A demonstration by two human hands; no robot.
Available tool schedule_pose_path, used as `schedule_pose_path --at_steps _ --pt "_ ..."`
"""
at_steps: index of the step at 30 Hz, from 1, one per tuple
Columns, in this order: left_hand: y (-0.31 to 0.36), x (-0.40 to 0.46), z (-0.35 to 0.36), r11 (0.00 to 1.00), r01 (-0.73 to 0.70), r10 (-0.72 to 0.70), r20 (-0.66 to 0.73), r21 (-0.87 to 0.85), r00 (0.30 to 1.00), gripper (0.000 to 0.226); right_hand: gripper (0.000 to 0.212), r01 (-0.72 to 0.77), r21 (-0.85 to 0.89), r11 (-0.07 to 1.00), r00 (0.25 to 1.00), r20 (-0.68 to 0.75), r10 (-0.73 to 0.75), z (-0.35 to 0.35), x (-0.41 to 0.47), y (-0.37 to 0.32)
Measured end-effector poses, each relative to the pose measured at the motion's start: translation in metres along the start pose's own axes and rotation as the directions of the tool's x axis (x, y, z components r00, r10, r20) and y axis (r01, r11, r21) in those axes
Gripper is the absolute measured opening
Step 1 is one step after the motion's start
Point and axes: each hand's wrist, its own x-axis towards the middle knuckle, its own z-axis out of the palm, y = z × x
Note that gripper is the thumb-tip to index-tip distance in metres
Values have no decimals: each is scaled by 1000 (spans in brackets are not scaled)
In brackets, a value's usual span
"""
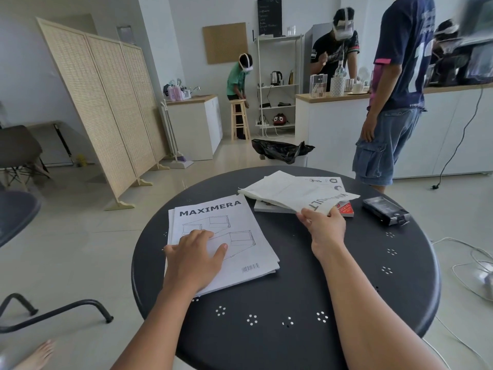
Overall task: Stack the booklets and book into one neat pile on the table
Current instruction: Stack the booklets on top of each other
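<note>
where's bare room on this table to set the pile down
Bare patches: the table's middle between the MAXIMERA booklets and right hand, and its near edge. Crowded: far side, with lifted booklet, book and black case.

left hand [196,256] flat, fingers spread, on the maximera booklet [229,231] at centre-left of the round black table [293,289], atop more booklets beneath. right hand [324,222] right of centre, pinching the near corner of a white booklet [298,192], lifted and bent above a red-edged book [345,209] and another booklet. small black box [385,210] further right on the tabletop.
</note>
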Motion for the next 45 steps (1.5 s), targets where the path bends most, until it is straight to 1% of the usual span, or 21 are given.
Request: schedule_pose_path --at_steps 2,4,6,7,9,11,12,14,17,19,24,26,29,31,33,34,37,39,41,43,45 --pt "0 1 0 1000 1 -1 2 -1 1000 54 28 2 86 996 996 -84 5 0 1 -3" --pt "1 1 -1 1000 3 -3 8 1 1000 54 17 -21 205 978 990 -133 50 0 2 -6" --pt "1 1 -1 1000 2 -2 8 3 1000 54 6 -27 348 937 988 -136 79 2 1 -10" --pt "2 0 -1 1000 2 -2 6 1 1000 53 6 -16 418 908 989 -127 75 2 0 -11" --pt "2 0 -2 1000 0 0 3 -3 1000 52 17 19 518 855 993 -110 45 2 0 -11" --pt "2 -1 -2 1000 -1 1 1 -7 1000 52 32 42 552 833 995 -96 13 2 -1 -10" --pt "2 -1 -2 1000 -2 2 0 -6 1000 52 35 53 547 836 996 -94 -1 2 0 -9" --pt "1 -1 -2 1000 -2 2 2 -5 1000 53 29 86 493 866 992 -119 -31 2 1 -5" --pt "1 0 -1 1000 1 -1 2 -8 1000 52 21 129 367 921 973 -224 -47 4 4 -1" --pt "2 0 -1 1000 0 0 -1 -8 1000 52 18 144 334 931 959 -279 -48 5 5 -1" --pt "1 -1 -1 1000 -3 3 -2 -6 1000 52 31 240 392 888 926 -366 -89 6 1 -10" --pt "1 -1 -1 1000 -2 2 -2 -6 1000 52 32 259 346 902 906 -411 -102 4 2 -9" --pt "2 0 -2 1000 -1 1 1 -3 1000 52 28 262 200 944 868 -477 -140 2 4 -7" --pt "2 0 -2 1000 -5 5 1 3 1000 53 24 266 130 955 870 -459 -180 2 4 -6" --pt "1 0 -2 1000 -6 6 1 5 1000 54 19 250 71 966 910 -357 -209 4 3 -4" --pt "1 0 -2 1000 -5 5 1 5 1000 54 26 219 6 976 931 -301 -207 4 3 -3" --pt "2 -1 -2 1000 -4 4 1 4 1000 53 57 142 -172 975 971 -169 -171 6 3 3" --pt "2 -1 -3 1000 -4 4 -2 1 1000 53 74 123 -231 965 977 -144 -159 6 5 4" --pt "3 -1 -3 1000 -6 6 -7 -2 1000 52 76 122 -228 966 973 -163 -162 7 4 3" --pt "3 -1 -3 1000 -3 3 -6 -5 1000 52 69 142 -156 977 961 -215 -174 5 4 1" --pt "3 -2 -3 1000 2 -3 -5 -15 1000 52 68 182 -68 981 949 -250 -194 4 6 0"
